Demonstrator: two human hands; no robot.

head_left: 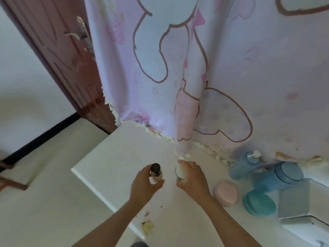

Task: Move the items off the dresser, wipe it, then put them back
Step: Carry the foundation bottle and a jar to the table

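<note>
No lettering, brand, number or sign can be read. The dark-capped bottle, the white bottle, the blue pump bottle, the blue jar, the pink jar and the teal jar on the table are too blurred to show any print, and the pink curtain bears only drawn cartoon outlines, hearts and roses
</note>
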